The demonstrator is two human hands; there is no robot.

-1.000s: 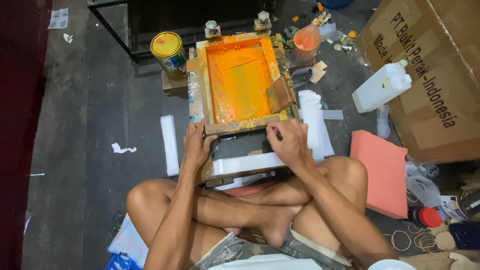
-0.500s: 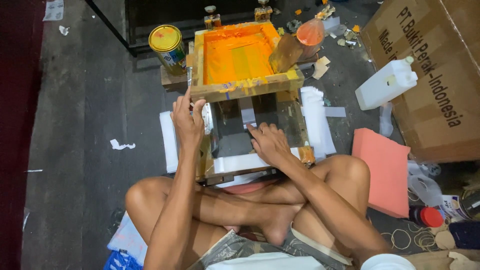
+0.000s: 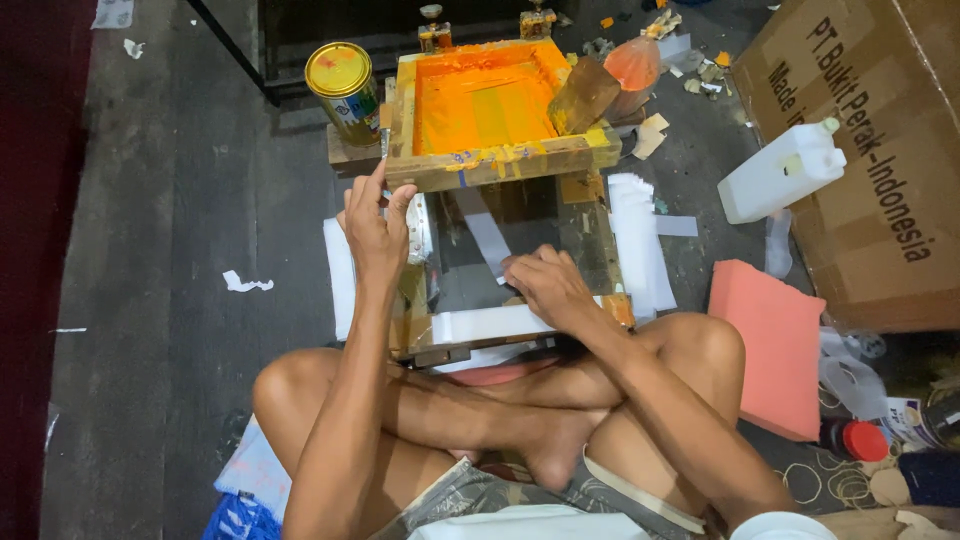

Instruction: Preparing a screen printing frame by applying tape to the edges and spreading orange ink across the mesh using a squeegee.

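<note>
A wooden printing frame [image 3: 490, 165] with a mesh covered in orange ink is seen lifted at its near edge, tilted up above a dark printing base [image 3: 520, 250] on the floor. The near-left corner of the frame is held by the left hand [image 3: 375, 225] — the fingers are curled around the wooden bar and the thumb is pressed against it. The right hand [image 3: 545, 285] lies lower, on the base under the raised frame; its fingers are bent and pressed together onto a white strip [image 3: 490, 325] that lies across the near edge of the base. Whether the strip is pinched or only pressed down cannot be told.

A wooden squeegee [image 3: 583, 95] is leaned in the far-right corner of the frame, stained with the same orange ink. Stacks of white strips [image 3: 640, 240] are placed just right of the base, and another white stack [image 3: 340, 275] is seen at its left side, partly hidden by the left wrist.

Farther out, a yellow paint can [image 3: 343, 90] stands near the far-left corner of the frame. To the right — well apart from the frame — a white plastic jerrycan [image 3: 782, 172] lies beside a large cardboard box [image 3: 880, 150]. A pink foam pad [image 3: 775, 345] lies on the floor just beside the right knee. The legs of the person are crossed at the near side of the base.
</note>
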